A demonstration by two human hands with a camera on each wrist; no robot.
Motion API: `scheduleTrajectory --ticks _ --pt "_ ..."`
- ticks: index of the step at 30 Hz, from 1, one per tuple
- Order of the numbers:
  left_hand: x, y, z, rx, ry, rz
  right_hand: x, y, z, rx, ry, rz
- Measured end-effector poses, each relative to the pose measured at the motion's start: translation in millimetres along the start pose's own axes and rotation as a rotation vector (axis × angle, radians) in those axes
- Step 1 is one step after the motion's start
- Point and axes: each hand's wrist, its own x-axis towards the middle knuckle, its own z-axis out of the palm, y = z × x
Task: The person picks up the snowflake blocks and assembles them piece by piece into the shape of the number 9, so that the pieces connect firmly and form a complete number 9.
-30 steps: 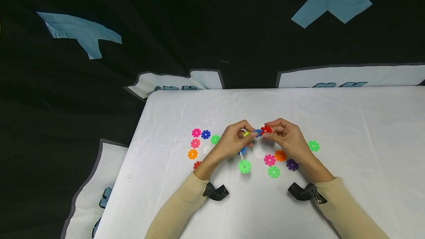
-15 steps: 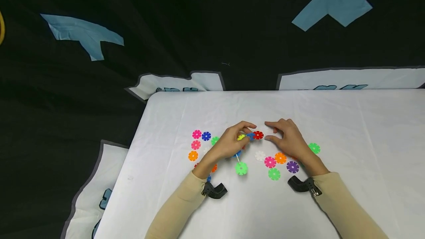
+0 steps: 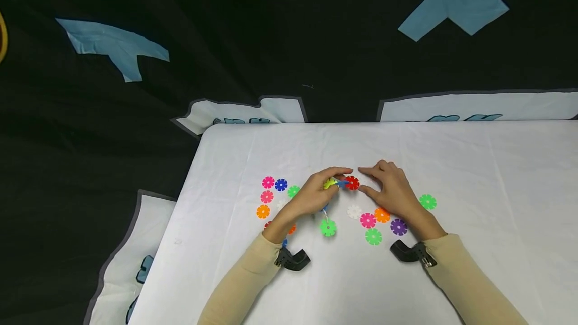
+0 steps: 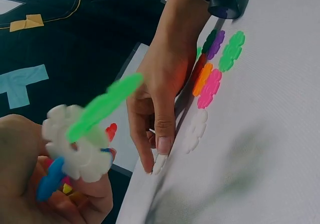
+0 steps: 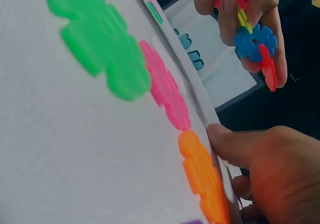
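Note:
My left hand (image 3: 318, 189) pinches a chain of interlocked plastic snowflake discs. From it stick out a yellow disc (image 3: 330, 183), a blue disc (image 5: 255, 43) and, at the tip, a red disc (image 3: 352, 182). Below the hand, the chain also carries a white disc (image 4: 77, 141) and a green disc (image 3: 327, 227). Its middle is partly covered by the fingers. My right hand (image 3: 393, 189) is low over the table, thumb and index finger spread apart. In the left wrist view their tips are right at a loose white disc (image 4: 159, 164) lying flat.
On the white table (image 3: 496, 204), loose discs lie below the right hand, among them pink (image 3: 368, 220), orange (image 3: 382, 214), purple (image 3: 399, 227) and green (image 3: 373, 236). Another green disc (image 3: 427, 201) is at the right. Several more, including an orange disc (image 3: 263, 211), lie left of the left hand.
My right hand let go of the red disc, now on the chain's end, and lowered to the table with finger and thumb apart. The left hand drew the chain slightly left.

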Motion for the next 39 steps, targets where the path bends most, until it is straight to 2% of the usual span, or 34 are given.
scheduleTrajectory --ticks 3,6,13,18,23,34,39 --pt "-0.1 0.2 -0.6 -0.03 0.013 -0.006 -0.3 -1 0 -0.011 0.001 -0.001" --pt "-0.5 0.2 -1.4 -0.076 0.02 -0.011 -0.3 -2 0 0.023 0.021 0.016" --pt "-0.3 0.0 -1.8 -0.111 0.057 -0.02 -6.4 -6 -8 0.223 0.043 0.049" --pt "0.8 -0.1 -3.1 -0.164 0.059 -0.037 -7.9 -12 -15 0.364 0.031 0.052" --pt "0.2 0.8 -4.4 -0.18 0.072 -0.038 -6.5 -21 -17 0.485 0.015 0.01" --pt "-2.3 2.2 -3.7 -0.21 0.085 -0.052 -6.2 -28 -19 0.403 0.074 -0.057" --pt "-1.8 0.4 0.2 -0.209 0.085 -0.065 -6.6 -29 -17 0.35 0.108 -0.157"
